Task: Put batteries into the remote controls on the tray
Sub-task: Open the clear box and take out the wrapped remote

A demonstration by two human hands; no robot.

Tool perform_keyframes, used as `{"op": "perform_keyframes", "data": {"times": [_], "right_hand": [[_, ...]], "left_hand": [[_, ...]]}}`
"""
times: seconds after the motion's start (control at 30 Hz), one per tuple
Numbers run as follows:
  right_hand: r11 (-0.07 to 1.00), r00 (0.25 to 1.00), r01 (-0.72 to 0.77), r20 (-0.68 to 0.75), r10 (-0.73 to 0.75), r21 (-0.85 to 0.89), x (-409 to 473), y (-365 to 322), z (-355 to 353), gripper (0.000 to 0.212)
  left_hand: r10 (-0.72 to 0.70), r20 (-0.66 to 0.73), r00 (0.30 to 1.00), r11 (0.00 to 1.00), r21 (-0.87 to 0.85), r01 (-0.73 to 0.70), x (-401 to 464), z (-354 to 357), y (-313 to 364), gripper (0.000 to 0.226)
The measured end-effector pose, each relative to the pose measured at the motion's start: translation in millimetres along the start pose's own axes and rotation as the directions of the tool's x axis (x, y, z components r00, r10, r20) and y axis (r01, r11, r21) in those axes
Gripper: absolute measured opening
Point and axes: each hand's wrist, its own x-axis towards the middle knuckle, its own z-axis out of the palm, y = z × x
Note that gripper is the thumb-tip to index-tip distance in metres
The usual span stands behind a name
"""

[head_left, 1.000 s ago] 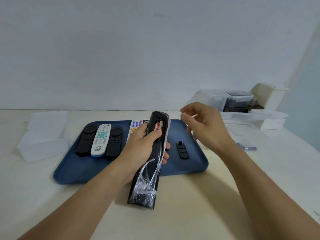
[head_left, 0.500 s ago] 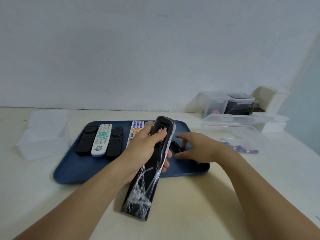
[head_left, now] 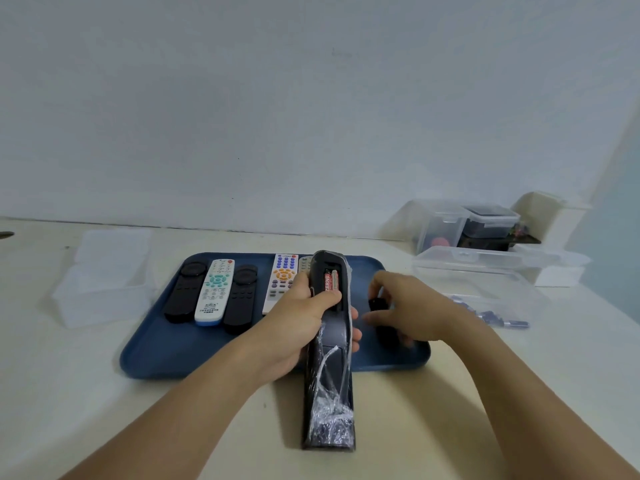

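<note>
Blk remote [head_left: 329, 358], batts [head_left: 330, 279] in, cover [head_left: 378, 304] prob off

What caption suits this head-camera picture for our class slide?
Left hand grips a plastic-wrapped black remote control with batteries fitted; right hand picks up its small black cover from the blue tray.

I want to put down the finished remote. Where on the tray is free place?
Bare blue along the tray's near edge, in front of the three remotes. The right part is crowded: the right hand picks up the battery cover there.
</note>
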Motion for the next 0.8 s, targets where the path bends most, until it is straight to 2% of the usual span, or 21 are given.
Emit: {"op": "perform_keyframes", "data": {"times": [0.07, 0.13, 0.2, 0.23, 0.3, 0.37, 0.4, 0.53, 0.63, 0.8], "right_hand": [[0.984, 0.973, 0.106, -0.221, -0.072, 0.145, -9, -9, -9, 0.018], [0.915, 0.857, 0.291, -0.501, -0.119, 0.28, -16, -23, -13, 0.012], [0.837, 0.729, 0.462, -0.663, -0.171, 0.293, -19, -34, -7, 0.007], [0.825, 0.683, 0.511, -0.696, -0.221, 0.24, -20, -39, 0, 0.007], [0.815, 0.575, 0.579, -0.722, -0.386, 0.025, -17, -43, 17, 0.013], [0.755, 0.452, 0.636, -0.714, -0.534, -0.162, -12, -42, 31, 0.016], [0.74, 0.428, 0.645, -0.712, -0.556, -0.191, -9, -41, 35, 0.018], [0.763, 0.41, 0.574, -0.702, -0.583, -0.298, -2, -41, 42, 0.025], [0.767, 0.417, 0.53, -0.677, -0.607, -0.361, -2, -45, 43, 0.025], [0.775, 0.529, 0.54, -0.583, -0.617, -0.33, -4, -48, 44, 0.04]], "left_hand": [[0.023, -0.026, 0.999, 1.0, 0.016, -0.022, 2, 0, 0, 0.019], [0.044, -0.061, 0.997, 0.999, 0.003, -0.044, 2, -2, 1, 0.02], [0.027, -0.086, 0.996, 0.998, -0.049, -0.031, 3, -2, 4, 0.023], [-0.003, -0.082, 0.997, 0.996, -0.088, -0.004, 3, -2, 5, 0.031], [-0.047, -0.055, 0.997, 0.986, -0.162, 0.038, 3, -1, 7, 0.05], [-0.039, -0.031, 0.999, 0.981, -0.193, 0.032, 5, -2, 6, 0.058], [-0.025, -0.031, 0.999, 0.978, -0.208, 0.018, 6, -2, 4, 0.057], [0.058, -0.06, 0.997, 0.965, -0.251, -0.071, 4, 2, 4, 0.034], [0.102, -0.069, 0.992, 0.966, -0.231, -0.115, 5, 0, 3, 0.026], [0.107, -0.092, 0.99, 0.967, -0.222, -0.125, 2, -5, 5, 0.03]]}}
